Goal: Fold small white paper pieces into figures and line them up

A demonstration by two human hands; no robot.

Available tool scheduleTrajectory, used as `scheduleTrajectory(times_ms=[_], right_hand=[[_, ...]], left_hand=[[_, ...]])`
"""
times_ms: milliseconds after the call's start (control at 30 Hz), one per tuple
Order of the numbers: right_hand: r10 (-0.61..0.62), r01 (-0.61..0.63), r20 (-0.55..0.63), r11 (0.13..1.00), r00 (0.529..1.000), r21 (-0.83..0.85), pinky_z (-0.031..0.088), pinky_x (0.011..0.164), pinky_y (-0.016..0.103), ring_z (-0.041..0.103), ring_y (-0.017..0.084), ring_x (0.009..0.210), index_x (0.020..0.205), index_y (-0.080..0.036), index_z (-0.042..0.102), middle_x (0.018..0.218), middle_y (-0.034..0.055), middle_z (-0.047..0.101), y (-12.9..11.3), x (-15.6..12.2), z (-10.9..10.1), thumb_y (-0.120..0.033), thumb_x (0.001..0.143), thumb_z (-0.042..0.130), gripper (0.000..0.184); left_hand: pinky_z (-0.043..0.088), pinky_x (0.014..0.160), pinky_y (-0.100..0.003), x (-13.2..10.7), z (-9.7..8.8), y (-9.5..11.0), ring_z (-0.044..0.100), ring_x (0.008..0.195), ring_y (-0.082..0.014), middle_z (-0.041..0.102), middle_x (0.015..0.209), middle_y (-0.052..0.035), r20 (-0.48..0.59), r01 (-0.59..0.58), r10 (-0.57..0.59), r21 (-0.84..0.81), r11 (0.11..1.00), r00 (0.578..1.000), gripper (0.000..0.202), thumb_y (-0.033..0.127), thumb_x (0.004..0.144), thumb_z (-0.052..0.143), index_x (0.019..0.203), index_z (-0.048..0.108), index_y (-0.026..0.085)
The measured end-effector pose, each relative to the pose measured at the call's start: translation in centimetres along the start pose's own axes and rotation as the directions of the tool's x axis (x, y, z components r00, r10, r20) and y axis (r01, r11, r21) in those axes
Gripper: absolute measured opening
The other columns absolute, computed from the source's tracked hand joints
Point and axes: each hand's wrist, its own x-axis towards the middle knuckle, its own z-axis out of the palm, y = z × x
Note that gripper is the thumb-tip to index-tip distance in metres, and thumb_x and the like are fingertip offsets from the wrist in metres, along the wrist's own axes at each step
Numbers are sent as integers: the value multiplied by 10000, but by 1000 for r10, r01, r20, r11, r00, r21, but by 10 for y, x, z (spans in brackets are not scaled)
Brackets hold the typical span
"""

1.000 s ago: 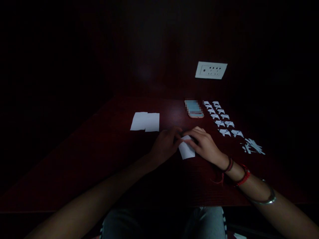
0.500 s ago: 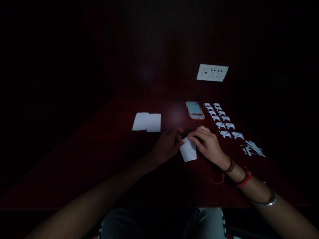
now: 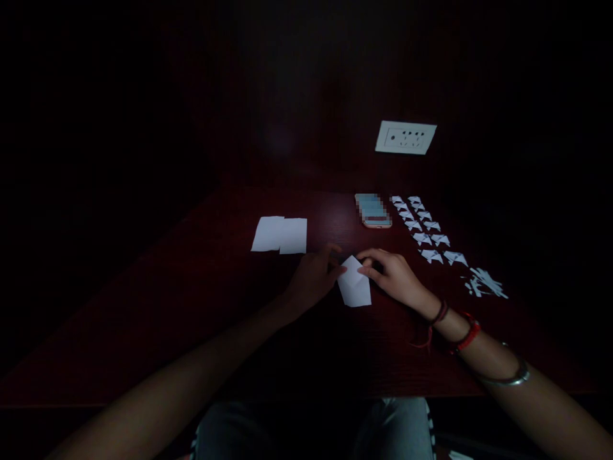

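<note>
A small white sheet of paper (image 3: 355, 289), folded to a point at its far end, is between my hands over the dark red table. My left hand (image 3: 316, 275) pinches its left edge near the point, thumb on top. From the other side, my right hand (image 3: 390, 273) grips the right edge between thumb and fingers. The parts of the fingers behind the paper are hidden. Two flat white paper sheets (image 3: 280, 235) lie farther off to the left, their edges meeting or slightly overlapping.
Several small folded paper pieces (image 3: 422, 239) stand in two rows on the right. Nearer me is a pile of thin paper strips (image 3: 486, 283). A phone (image 3: 373, 211) lies left of the rows. A white socket panel (image 3: 406, 137) is on the back wall.
The folded paper has shifted slightly left and now shows its pointed end towards the back. My right hand has moved from the top of the paper to its right edge.
</note>
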Motion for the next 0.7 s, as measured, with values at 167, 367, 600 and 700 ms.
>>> scheduleTrajectory(times_ms=[167, 367, 600, 700], right_hand=[[88, -88, 1, 995, 996, 55, 386, 601, 225, 541, 107, 618, 874, -167, 513, 680, -8, 588, 8, 0, 4, -179, 728, 521, 147], [57, -56, 0, 995, 998, -80, 372, 613, 231, 509, 112, 648, 756, -162, 526, 704, 6, 568, 19, 3, 6, -181, 695, 558, 72], [-1, -16, -85, 980, 996, -198, 378, 694, 261, 497, 142, 751, 785, -161, 562, 778, 42, 551, 11, 4, -5, -203, 767, 468, 104], [5, -29, -117, 978, 993, -206, 382, 705, 263, 505, 144, 754, 799, -161, 566, 792, 47, 557, 5, 2, -11, -234, 784, 449, 138]], left_hand=[[386, 795, -334, -2, 5, -3, 520, 904, -174, 558, 976, -37, 12, -119, 120, 234, 965, 993, 429, 204, 743, 526, 1135, 352, 185], [266, 913, -361, -2, 6, -8, 271, 1180, -185, 384, 1237, -17, 233, -408, 340, 401, 820, 911, 271, 211, 805, 443, 1075, 453, 235], [292, 867, -377, -4, -2, -5, 461, 979, -195, 536, 985, -72, 291, -425, 314, 528, 735, 904, 243, 229, 852, 344, 993, 534, 174], [371, 754, -328, -3, -5, -3, 510, 796, -176, 541, 863, -78, 315, -405, 268, 548, 732, 911, 237, 177, 833, 347, 896, 571, 131]])
